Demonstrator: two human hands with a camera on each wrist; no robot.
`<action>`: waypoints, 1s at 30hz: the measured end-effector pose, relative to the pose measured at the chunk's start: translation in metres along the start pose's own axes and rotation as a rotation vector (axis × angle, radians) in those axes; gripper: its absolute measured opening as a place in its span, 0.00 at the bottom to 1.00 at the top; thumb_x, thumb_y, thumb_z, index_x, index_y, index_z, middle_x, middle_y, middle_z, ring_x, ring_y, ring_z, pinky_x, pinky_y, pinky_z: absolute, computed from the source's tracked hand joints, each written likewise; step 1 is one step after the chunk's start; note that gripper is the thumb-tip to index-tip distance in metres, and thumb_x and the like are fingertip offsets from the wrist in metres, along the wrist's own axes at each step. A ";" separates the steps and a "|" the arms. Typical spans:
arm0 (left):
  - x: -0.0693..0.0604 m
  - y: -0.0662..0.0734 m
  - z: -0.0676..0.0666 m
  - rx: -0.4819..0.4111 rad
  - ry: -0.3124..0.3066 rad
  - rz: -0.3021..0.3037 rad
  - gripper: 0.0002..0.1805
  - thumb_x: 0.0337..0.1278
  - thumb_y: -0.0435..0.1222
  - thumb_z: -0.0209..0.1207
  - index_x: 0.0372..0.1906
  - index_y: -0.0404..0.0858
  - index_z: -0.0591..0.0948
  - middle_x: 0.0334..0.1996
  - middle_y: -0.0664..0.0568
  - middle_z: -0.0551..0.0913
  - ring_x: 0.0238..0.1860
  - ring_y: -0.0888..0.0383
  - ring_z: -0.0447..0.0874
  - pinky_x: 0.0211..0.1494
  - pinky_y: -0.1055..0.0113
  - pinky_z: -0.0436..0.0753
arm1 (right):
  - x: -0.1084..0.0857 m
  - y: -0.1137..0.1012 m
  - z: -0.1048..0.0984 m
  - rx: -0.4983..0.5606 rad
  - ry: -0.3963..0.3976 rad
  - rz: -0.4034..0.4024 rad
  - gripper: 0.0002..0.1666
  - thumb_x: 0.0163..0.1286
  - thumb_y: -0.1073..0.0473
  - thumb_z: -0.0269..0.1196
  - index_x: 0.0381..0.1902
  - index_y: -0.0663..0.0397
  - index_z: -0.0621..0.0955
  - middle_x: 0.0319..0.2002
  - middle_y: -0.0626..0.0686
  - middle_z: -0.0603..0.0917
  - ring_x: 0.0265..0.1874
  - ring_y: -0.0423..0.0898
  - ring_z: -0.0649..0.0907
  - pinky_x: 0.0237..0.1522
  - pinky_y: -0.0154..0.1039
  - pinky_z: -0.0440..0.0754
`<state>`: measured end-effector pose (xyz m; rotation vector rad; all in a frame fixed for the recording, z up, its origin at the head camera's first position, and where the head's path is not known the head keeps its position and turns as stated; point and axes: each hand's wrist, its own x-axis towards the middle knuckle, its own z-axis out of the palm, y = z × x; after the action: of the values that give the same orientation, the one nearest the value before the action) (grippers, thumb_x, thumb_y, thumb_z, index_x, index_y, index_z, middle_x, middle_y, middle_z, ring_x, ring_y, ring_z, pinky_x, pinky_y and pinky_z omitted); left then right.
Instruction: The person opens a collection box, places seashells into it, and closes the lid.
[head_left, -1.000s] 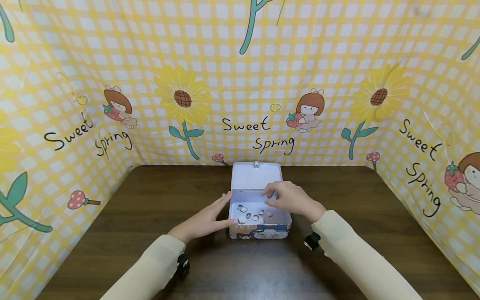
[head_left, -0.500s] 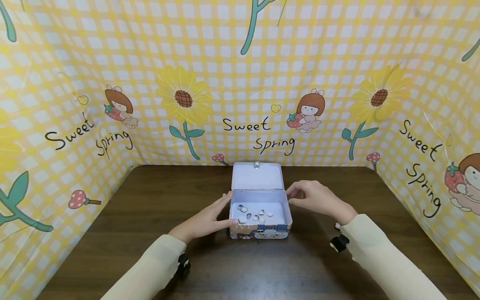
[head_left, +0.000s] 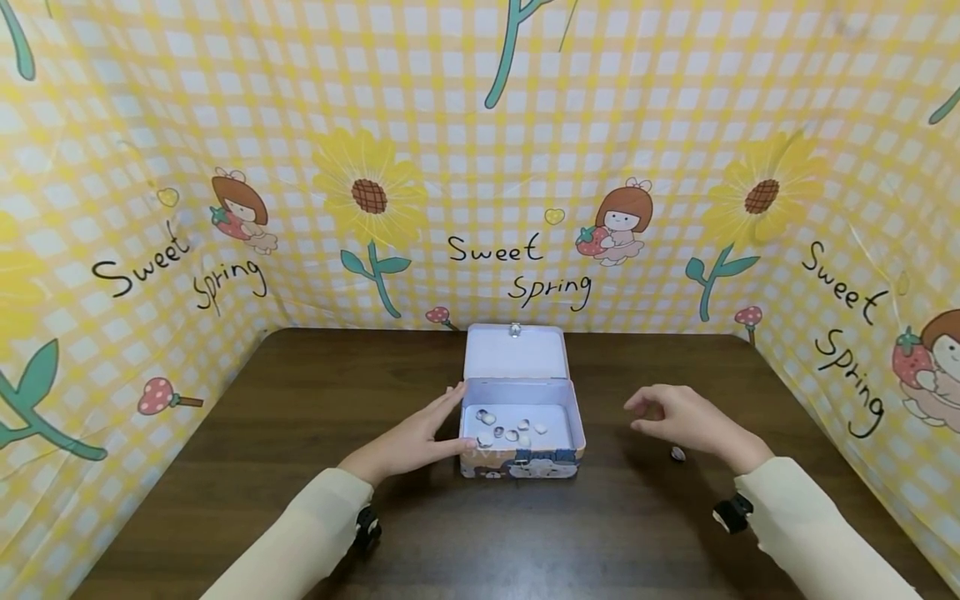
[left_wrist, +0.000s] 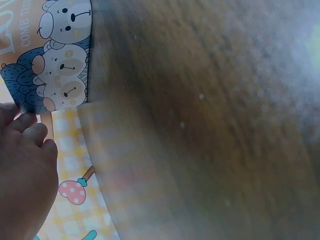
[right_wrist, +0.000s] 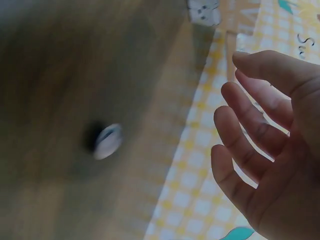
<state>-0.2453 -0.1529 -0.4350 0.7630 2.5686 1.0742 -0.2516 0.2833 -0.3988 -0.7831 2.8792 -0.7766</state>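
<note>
An open hinged tin box [head_left: 519, 463] with bear pictures stands on the table, its lid [head_left: 516, 353] tipped back. Several small pale shells [head_left: 512, 435] lie spread on its floor. My left hand [head_left: 408, 439] rests against the box's left side, fingers along the wall and thumb at the front corner. Right of the box, my right hand [head_left: 690, 421] hovers over the table, fingers loosely bent and holding nothing. One small shell [right_wrist: 108, 141] lies on the wood below this hand. The left wrist view shows the hand [left_wrist: 27, 170] at the box's printed side [left_wrist: 62, 60].
The dark wooden table [head_left: 337, 367] extends on both sides of the box. A yellow checked cloth [head_left: 480, 167] with sunflowers and lettering hangs behind and along both sides. Black wrist straps [head_left: 733, 512] sit at the cream sleeves.
My right hand has moved from above the inside of the box out to the right, over the table near the loose shell. The left hand stays at the box.
</note>
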 end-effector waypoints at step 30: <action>0.000 0.001 0.000 0.002 0.002 -0.002 0.52 0.64 0.63 0.57 0.82 0.57 0.41 0.79 0.61 0.38 0.79 0.56 0.36 0.73 0.38 0.51 | -0.048 0.051 0.010 0.086 -0.084 0.068 0.10 0.64 0.58 0.72 0.41 0.54 0.84 0.32 0.43 0.81 0.29 0.36 0.78 0.32 0.35 0.77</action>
<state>-0.2453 -0.1525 -0.4346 0.7604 2.5721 1.0727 -0.2312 0.3405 -0.4364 -0.6875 2.7625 -0.8324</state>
